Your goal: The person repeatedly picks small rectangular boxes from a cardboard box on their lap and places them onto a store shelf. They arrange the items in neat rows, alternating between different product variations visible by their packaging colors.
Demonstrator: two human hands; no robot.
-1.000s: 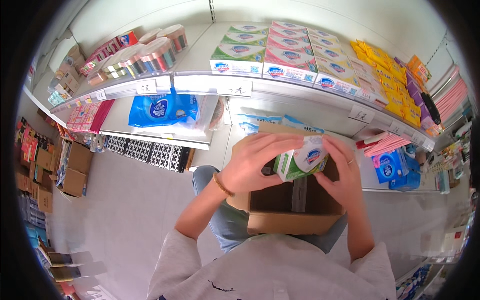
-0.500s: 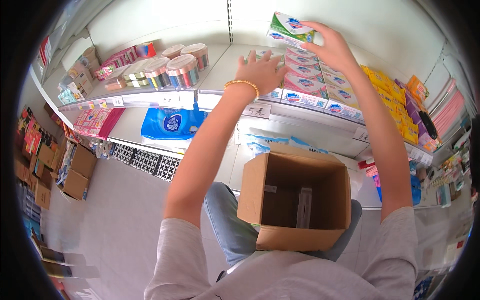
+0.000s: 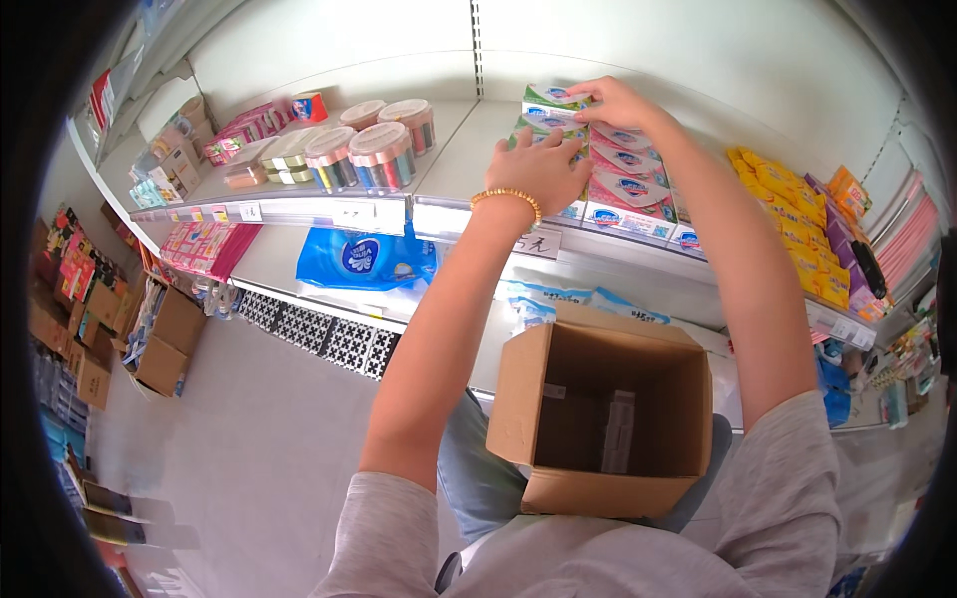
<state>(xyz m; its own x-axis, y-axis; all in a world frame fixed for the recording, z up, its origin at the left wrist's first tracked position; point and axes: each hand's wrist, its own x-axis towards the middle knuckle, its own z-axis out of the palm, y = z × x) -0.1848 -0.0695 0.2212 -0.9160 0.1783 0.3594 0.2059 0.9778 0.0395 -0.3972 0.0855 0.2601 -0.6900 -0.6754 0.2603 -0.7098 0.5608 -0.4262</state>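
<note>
On the white shelf, my right hand [image 3: 620, 108] grips a green-and-white soap box [image 3: 543, 95] by its right end, at the back of a row of similar green boxes [image 3: 546, 126]. My left hand [image 3: 543, 179], with a beaded bracelet at the wrist, lies over the front of that row with fingers spread, hiding most of it. Just to the right runs a row of pink-and-white soap boxes [image 3: 630, 191]. An open cardboard carton [image 3: 513, 399] rests on my lap, and one narrow pale box [image 3: 618, 434] lies in it.
Clear tubs with pink lids [image 3: 381, 159] stand on the shelf to the left. Yellow packets [image 3: 797, 224] are stacked at the right. Below, a blue packet [image 3: 354, 257] lies on the lower shelf, and another carton [image 3: 164, 344] sits on the floor at left.
My right hand has brought the green soap box down from above the shelf onto the back of its row. The left hand stays over the row's front, and the view has shifted slightly.
</note>
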